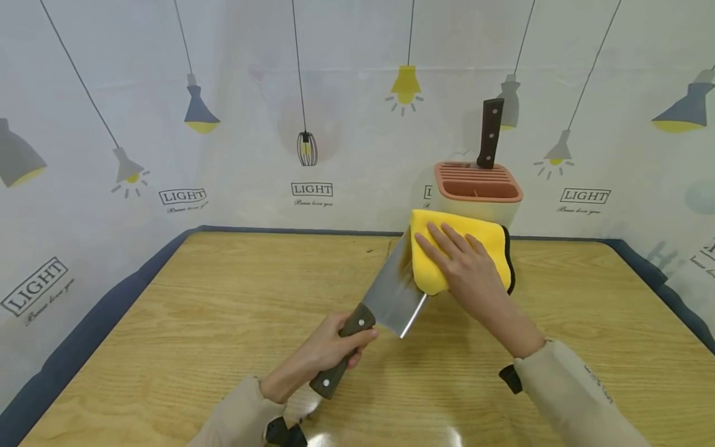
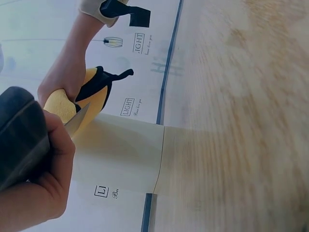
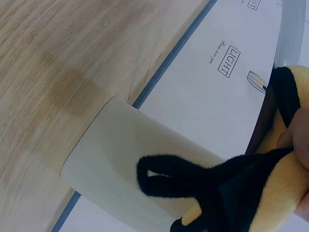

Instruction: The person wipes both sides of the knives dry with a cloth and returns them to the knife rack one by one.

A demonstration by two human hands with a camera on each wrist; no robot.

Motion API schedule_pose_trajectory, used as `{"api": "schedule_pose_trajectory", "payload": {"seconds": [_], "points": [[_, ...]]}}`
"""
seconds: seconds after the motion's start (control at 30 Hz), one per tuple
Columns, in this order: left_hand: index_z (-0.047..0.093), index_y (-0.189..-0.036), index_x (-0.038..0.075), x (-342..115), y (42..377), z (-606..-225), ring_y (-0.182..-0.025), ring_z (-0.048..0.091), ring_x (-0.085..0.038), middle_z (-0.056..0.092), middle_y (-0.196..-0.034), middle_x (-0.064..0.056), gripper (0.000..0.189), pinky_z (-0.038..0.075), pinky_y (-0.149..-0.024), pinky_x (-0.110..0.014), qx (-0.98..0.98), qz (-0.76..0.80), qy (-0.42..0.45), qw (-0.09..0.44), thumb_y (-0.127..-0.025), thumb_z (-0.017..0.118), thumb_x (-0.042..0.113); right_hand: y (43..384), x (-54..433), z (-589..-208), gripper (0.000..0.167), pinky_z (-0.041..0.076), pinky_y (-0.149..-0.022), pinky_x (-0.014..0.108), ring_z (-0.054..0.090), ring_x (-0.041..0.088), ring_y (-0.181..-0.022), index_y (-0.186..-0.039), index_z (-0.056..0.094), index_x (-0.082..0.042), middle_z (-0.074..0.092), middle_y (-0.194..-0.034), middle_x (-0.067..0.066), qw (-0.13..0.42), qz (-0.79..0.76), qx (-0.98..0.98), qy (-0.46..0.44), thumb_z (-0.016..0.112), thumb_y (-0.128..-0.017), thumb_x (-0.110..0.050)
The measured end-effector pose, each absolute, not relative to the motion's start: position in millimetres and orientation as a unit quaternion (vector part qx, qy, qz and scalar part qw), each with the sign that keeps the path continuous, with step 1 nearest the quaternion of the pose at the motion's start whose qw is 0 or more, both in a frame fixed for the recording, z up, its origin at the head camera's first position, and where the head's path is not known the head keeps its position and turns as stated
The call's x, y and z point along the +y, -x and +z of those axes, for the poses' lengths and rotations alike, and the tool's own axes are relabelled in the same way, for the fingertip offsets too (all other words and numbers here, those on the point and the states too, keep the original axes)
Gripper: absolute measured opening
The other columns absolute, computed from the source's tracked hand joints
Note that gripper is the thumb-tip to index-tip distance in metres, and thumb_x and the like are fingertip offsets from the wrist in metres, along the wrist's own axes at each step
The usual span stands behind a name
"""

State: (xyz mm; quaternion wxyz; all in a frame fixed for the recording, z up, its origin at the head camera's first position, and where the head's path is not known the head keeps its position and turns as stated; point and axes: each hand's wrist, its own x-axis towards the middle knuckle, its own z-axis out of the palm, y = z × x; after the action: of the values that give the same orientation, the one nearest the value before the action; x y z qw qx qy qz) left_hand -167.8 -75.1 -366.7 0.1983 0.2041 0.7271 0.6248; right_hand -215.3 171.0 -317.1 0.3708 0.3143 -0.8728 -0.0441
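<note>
The left hand (image 1: 329,347) grasps the dark riveted handle (image 1: 357,320) of a cleaver (image 1: 393,295), its thumb along the handle near the blade. The cleaver slants away toward the back of the tabletop (image 1: 251,298), and its far end disappears under a yellow cloth (image 1: 491,239) with black trim. The right hand (image 1: 466,270) holds that cloth: the head view shows fingers spread across the top, while the wrist views show the cloth folded about the blade and gripped there. A knife block (image 1: 477,211) stands just behind the cloth, an upright knife handle (image 1: 490,133) rising from its slots; whether cloth and block touch, I cannot tell.

The step in hand looks like wiping the blade. To do it well, keep the left grip firm and steady, so the broad blade does not twist under the rubbing. The bright edge on the right side is probably the sharp one — wipe from the spine outward, or lengthwise on the flat, rather than closing fingers around that edge. Keep the cloth doubled between skin and steel, the trim and loop (image 3: 164,176) free of the edge, and the tip away from the block.
</note>
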Motion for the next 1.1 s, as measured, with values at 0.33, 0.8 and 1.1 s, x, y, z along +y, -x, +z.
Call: {"api": "schedule_pose_trajectory", "payload": {"seconds": [0.33, 0.8, 1.1], "points": [[0.046, -0.080, 0.002, -76, 168, -365, -0.043, 0.044, -0.006, 0.047, -0.057, 0.000, 0.023, 0.038, -0.042, -0.019, 0.735, 0.617, -0.200, 0.197, -0.088, 0.056, 0.021, 211, 163, -317, 0.066, 0.043, -0.085, 0.051, 0.045, 0.033, -0.116, -0.125, 0.050, -0.010, 0.049, -0.127, 0.015, 0.378, -0.050, -0.865, -0.326, 0.069, -0.066, 0.012], [0.048, -0.082, 0.001, -76, 170, -363, -0.043, 0.044, -0.006, 0.048, -0.057, 0.001, 0.022, 0.039, -0.042, -0.018, 0.727, 0.629, -0.190, 0.200, -0.088, 0.056, 0.020, 194, 144, -324, 0.066, 0.041, -0.090, 0.047, 0.044, 0.029, -0.118, -0.124, 0.052, -0.011, 0.048, -0.128, 0.013, 0.384, -0.080, -0.824, -0.408, 0.074, -0.065, 0.005], [0.050, -0.090, -0.003, -76, 171, -359, -0.043, 0.044, -0.006, 0.047, -0.056, 0.000, 0.016, 0.038, -0.041, -0.019, 0.727, 0.626, -0.201, 0.198, -0.088, 0.054, 0.013, 183, 136, -327, 0.065, 0.037, -0.094, 0.047, 0.041, 0.030, -0.121, -0.123, 0.053, -0.012, 0.046, -0.131, 0.012, 0.366, -0.075, -0.807, -0.457, 0.074, -0.064, 0.004]]}}
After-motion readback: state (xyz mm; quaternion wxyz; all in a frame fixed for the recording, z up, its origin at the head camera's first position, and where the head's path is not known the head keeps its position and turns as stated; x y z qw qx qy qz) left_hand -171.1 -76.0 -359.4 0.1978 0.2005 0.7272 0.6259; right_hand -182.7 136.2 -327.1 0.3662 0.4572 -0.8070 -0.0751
